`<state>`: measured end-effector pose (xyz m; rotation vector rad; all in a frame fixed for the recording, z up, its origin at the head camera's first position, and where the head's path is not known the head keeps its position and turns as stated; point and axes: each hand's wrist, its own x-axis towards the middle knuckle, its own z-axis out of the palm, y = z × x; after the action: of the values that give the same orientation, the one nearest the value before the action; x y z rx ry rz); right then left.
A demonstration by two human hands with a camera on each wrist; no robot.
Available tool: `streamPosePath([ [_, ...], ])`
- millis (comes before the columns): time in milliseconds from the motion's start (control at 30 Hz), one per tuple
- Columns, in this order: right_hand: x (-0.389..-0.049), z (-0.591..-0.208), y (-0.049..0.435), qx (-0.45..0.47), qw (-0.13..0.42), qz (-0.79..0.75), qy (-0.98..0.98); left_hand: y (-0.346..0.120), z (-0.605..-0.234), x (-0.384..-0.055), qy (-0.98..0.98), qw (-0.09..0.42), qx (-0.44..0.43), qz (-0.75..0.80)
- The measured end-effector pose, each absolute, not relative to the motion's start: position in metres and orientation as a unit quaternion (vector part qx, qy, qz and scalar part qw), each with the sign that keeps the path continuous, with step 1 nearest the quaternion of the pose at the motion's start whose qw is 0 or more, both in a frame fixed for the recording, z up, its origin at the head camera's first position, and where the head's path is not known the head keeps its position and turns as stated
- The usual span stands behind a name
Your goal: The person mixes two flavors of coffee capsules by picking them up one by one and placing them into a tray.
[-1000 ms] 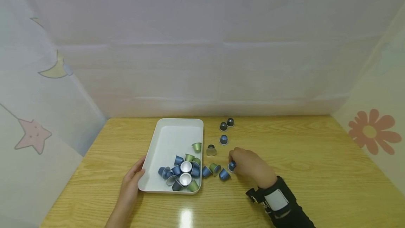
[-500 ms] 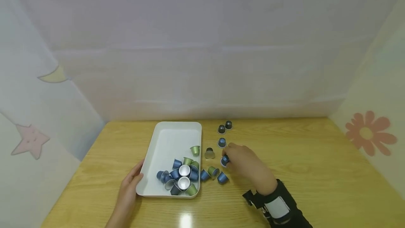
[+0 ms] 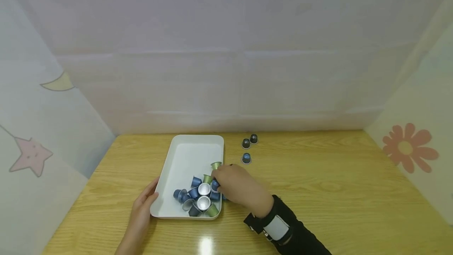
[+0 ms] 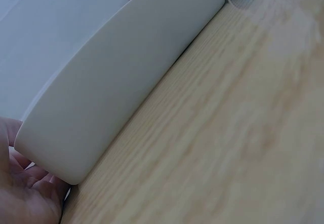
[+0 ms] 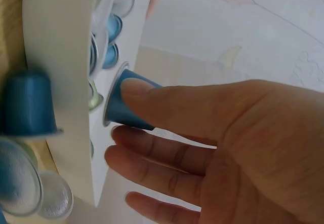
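Observation:
A white tray [image 3: 187,152] lies on the table, holding several coffee capsules in blue, green and dark shades, some with silver lids up. My left hand [image 3: 140,209] grips the tray's near-left corner, thumb at the rim. In the left wrist view its curled fingers [image 4: 38,183] touch the tray wall. My right hand [image 3: 242,188] is over the tray's right rim, pinching a blue coffee capsule [image 5: 129,100] between thumb and fingers. In the head view that hand hides most of the capsules just right of the tray.
Two black capsules [image 3: 245,143] and a dark blue capsule [image 3: 246,158] stand on the wooden table [image 3: 318,176] right of the tray. Close outside the tray wall are another blue capsule [image 5: 29,102] and a silver-lidded capsule [image 5: 20,183]. A pale sheet [image 3: 198,89] hangs behind.
My right hand has picked up the blue capsule from the table and carried it left, over the tray. The left hand still holds the tray's corner.

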<state>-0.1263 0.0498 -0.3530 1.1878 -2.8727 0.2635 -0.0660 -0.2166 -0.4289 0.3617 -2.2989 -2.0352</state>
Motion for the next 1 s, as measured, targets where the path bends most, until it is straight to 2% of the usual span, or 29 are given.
streamPosePath([
  [200, -0.123, -0.359, 0.032, 0.413, 0.037, 0.048, -0.909, -0.217, -0.427, -0.066, -0.747, 0.009, 0.125, -0.653],
  [533, -0.119, -0.362, 0.02, 0.431, 0.036, 0.064, -0.899, -0.219, -0.427, -0.068, -0.744, 0.021, 0.113, -0.659],
  [1000, -0.123, -0.354, 0.067, 0.407, 0.096, 0.105, -0.902, -0.218, -0.431, -0.066, -0.742, 0.013, 0.126, -0.658],
])
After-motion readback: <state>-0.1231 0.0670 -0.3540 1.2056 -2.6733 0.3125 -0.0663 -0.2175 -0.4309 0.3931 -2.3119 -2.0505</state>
